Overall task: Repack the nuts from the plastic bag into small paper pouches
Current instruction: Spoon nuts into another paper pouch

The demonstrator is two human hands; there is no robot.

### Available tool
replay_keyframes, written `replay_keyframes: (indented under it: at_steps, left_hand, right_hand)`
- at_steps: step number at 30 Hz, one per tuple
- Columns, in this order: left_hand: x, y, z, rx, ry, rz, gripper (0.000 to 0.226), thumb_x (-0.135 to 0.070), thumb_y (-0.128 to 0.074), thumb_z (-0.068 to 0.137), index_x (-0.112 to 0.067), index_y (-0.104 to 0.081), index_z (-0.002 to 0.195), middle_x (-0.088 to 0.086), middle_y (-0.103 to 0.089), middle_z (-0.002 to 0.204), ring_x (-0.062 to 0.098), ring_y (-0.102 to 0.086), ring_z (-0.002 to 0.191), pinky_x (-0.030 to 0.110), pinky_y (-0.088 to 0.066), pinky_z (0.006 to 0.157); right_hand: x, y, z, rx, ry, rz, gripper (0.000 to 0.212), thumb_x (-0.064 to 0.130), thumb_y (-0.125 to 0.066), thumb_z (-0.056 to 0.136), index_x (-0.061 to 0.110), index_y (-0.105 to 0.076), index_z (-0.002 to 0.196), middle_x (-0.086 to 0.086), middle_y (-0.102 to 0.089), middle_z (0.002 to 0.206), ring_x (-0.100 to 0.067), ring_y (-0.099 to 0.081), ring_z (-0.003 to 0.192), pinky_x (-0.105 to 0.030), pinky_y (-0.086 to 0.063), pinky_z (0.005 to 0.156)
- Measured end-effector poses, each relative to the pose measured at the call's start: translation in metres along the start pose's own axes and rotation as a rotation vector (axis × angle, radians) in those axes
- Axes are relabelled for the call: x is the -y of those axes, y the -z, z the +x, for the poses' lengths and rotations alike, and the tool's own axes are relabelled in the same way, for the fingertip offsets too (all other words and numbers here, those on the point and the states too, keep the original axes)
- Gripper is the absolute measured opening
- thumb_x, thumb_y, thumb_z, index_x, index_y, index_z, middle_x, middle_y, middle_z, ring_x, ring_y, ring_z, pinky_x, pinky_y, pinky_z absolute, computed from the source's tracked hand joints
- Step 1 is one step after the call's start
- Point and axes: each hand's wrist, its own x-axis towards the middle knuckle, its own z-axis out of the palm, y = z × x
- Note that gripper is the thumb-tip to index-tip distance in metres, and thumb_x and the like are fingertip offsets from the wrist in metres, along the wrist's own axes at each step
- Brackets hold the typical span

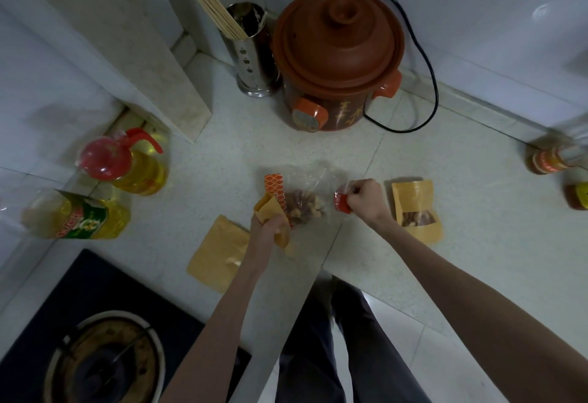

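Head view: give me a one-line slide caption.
Left hand holds a paper pouch while right hand grips the plastic bag of nuts; a filled pouch lies alongside.

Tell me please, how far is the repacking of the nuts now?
Done: one pouch on the right shows nuts in its window. In hand: the left hand grips an open pouch beside the plastic bag, whose edge the right hand pinches. Left: nuts remain in the bag, and a flat pouch waits on the counter.
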Motion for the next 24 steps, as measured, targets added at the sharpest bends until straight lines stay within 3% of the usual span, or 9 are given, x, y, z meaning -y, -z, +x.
replay_keyframes:
  at_steps: [2,4,7,10,13,15,20,22,24]
  left_hand:
    - [0.000,0.001,0.001,0.005,0.021,-0.006,0.025,-0.012,-0.056,0.074,-0.028,-0.048,0.057,-0.009,-0.047,0.057,0.010,-0.046,0.055,0.031,-0.040,0.062]
    - [0.000,0.000,0.002,0.000,0.050,-0.018,0.028,-0.013,-0.057,0.073,-0.031,-0.050,0.052,-0.012,-0.048,0.055,0.007,-0.047,0.053,0.030,-0.041,0.061]
    - [0.000,0.001,0.003,0.002,0.071,-0.044,0.030,-0.012,-0.056,0.071,-0.031,-0.048,0.049,-0.012,-0.048,0.053,0.006,-0.048,0.052,0.029,-0.040,0.061]
    - [0.000,0.001,0.002,0.010,0.075,-0.061,0.030,-0.012,-0.056,0.071,-0.031,-0.049,0.049,-0.012,-0.049,0.053,0.005,-0.048,0.053,0.028,-0.040,0.061]
    - [-0.001,0.000,0.003,0.012,0.073,-0.067,0.029,-0.012,-0.057,0.071,-0.031,-0.047,0.051,-0.010,-0.047,0.056,0.008,-0.045,0.056,0.030,-0.039,0.062]
    - [-0.002,0.001,0.004,-0.007,0.085,-0.075,0.029,-0.011,-0.057,0.070,-0.031,-0.046,0.050,-0.010,-0.046,0.055,0.007,-0.044,0.054,0.028,-0.039,0.060]
    - [-0.002,-0.001,0.006,-0.043,0.112,-0.137,0.032,-0.009,-0.056,0.068,-0.030,-0.049,0.044,-0.014,-0.046,0.049,0.003,-0.046,0.046,0.019,-0.042,0.049]
    - [-0.001,-0.002,0.007,-0.073,0.126,-0.175,0.031,-0.008,-0.057,0.067,-0.029,-0.050,0.045,-0.013,-0.046,0.049,0.003,-0.046,0.046,0.018,-0.042,0.047]
    - [0.000,-0.002,0.008,-0.111,0.150,-0.205,0.026,-0.008,-0.059,0.065,-0.027,-0.051,0.049,-0.013,-0.048,0.050,0.003,-0.048,0.047,0.018,-0.043,0.047]
  right_hand:
    - [-0.001,-0.008,-0.001,0.053,0.022,-0.004,0.017,-0.008,-0.055,0.080,-0.008,-0.071,0.076,-0.014,-0.071,0.082,-0.019,-0.068,0.080,-0.013,-0.054,0.063]
    - [0.003,-0.017,0.000,0.091,0.068,-0.018,0.015,-0.003,-0.057,0.084,-0.010,-0.071,0.084,-0.021,-0.071,0.092,-0.026,-0.069,0.086,-0.027,-0.058,0.076]
    - [0.007,-0.026,0.005,0.073,0.098,-0.014,0.015,-0.001,-0.058,0.084,-0.010,-0.071,0.080,-0.027,-0.070,0.089,-0.032,-0.070,0.084,-0.043,-0.058,0.076]
    - [0.006,-0.035,0.006,0.095,0.047,0.035,0.015,-0.005,-0.058,0.081,-0.007,-0.072,0.078,-0.022,-0.072,0.085,-0.028,-0.070,0.078,-0.040,-0.059,0.071]
    - [-0.001,-0.040,0.006,0.111,-0.051,0.125,0.023,-0.007,-0.058,0.079,0.005,-0.068,0.062,-0.009,-0.064,0.063,-0.016,-0.062,0.060,-0.026,-0.050,0.055]
    - [-0.005,-0.041,0.008,0.102,-0.097,0.177,0.022,-0.004,-0.059,0.080,0.006,-0.070,0.064,-0.004,-0.064,0.062,-0.012,-0.060,0.057,-0.020,-0.049,0.049]
    - [-0.014,-0.039,0.017,0.083,-0.227,0.302,0.026,-0.007,-0.052,0.083,0.007,-0.072,0.074,-0.005,-0.068,0.086,-0.011,-0.062,0.074,-0.034,-0.057,0.077]
    - [-0.017,-0.039,0.018,0.083,-0.255,0.307,0.023,-0.006,-0.051,0.086,0.000,-0.072,0.088,-0.006,-0.066,0.092,-0.011,-0.060,0.077,-0.035,-0.057,0.077]
    - [-0.020,-0.037,0.017,0.084,-0.279,0.327,0.023,-0.006,-0.049,0.087,-0.001,-0.070,0.096,-0.003,-0.063,0.094,-0.008,-0.058,0.077,-0.026,-0.054,0.068]
